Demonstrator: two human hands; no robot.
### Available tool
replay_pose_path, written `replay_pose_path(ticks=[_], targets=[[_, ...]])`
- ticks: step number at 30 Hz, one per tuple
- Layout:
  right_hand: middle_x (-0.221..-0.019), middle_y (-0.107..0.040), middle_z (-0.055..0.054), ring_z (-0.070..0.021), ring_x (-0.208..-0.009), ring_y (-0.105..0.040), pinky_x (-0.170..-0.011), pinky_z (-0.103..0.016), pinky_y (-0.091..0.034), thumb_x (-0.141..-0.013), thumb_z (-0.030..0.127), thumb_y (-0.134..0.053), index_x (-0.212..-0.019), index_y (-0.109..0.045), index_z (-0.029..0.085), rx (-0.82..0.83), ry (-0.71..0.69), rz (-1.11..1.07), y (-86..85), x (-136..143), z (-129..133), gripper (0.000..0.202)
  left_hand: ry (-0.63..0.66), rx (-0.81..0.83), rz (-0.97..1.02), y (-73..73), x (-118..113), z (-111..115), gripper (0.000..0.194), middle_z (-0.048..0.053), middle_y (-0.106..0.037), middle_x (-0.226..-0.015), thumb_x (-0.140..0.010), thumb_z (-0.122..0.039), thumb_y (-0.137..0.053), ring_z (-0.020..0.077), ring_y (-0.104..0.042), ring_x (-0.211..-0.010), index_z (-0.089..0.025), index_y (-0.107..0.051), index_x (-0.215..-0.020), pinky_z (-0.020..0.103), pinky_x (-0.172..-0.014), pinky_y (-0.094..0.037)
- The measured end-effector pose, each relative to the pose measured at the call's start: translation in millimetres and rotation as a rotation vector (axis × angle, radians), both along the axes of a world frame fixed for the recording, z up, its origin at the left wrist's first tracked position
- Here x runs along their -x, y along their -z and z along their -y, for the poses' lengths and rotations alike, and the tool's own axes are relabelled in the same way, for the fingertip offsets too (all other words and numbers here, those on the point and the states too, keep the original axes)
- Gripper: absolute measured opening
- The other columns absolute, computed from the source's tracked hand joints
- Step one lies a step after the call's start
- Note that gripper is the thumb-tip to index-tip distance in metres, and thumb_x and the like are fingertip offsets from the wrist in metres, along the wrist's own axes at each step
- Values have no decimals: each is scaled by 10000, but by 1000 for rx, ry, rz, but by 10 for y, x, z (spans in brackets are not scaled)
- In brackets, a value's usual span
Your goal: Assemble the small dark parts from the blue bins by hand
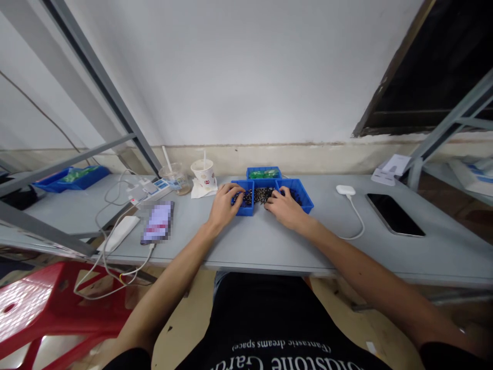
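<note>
Three blue bins stand together on the grey table. My left hand (pixel 226 204) reaches over the left blue bin (pixel 246 211), its fingers bent at the small dark parts inside. Between the side bins lies a pile of small dark and brass-coloured parts (pixel 262 195). My right hand (pixel 284 206) is at this pile and the near edge of the right blue bin (pixel 304 198), with fingertips close together. Whatever either hand holds is too small to make out. The back blue bin (pixel 264 182) holds green items (pixel 264 174).
Left on the grey table (pixel 246 246) are a paper cup (pixel 202 173), a plastic cup (pixel 177 180), a power strip (pixel 154 191), cables and a blurred phone (pixel 158 222). At right lie a white case (pixel 345 190) and a black phone (pixel 395 214). A red stool (pixel 50 308) stands lower left.
</note>
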State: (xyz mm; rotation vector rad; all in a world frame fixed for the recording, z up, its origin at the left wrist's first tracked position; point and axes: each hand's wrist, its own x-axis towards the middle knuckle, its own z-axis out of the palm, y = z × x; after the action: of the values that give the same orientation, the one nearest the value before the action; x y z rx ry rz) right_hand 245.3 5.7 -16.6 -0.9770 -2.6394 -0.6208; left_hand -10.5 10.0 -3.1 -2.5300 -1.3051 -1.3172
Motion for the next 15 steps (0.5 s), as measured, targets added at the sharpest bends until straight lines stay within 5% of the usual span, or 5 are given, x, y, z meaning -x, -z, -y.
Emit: replay_pose_path(ticks=[6, 15], targets=[[-935, -748, -79, -264, -994, -570, -956, -470, -319, -896, 50, -614, -937, -717, 194, 18, -22, -34, -83, -3, 36, 181, 123, 3, -91, -23, -38, 49, 215, 89, -704, -1135, -1038, -252, -518, 247, -619, -1077, -204, -714, -1112, 452, -1001, -517], [-870, -746, -49, -193, -834, -623, -857, -358, -430, -1024, 155, -503, -1024, -738, 189, 39, -315, -294, -169, 31, 56, 238, 178, 20, -109, -55, -57, 92, 313, 103, -694, -1213, -1065, -274, -479, 248, -610, -1123, -205, -668, -1305, 450, -1024, -512]])
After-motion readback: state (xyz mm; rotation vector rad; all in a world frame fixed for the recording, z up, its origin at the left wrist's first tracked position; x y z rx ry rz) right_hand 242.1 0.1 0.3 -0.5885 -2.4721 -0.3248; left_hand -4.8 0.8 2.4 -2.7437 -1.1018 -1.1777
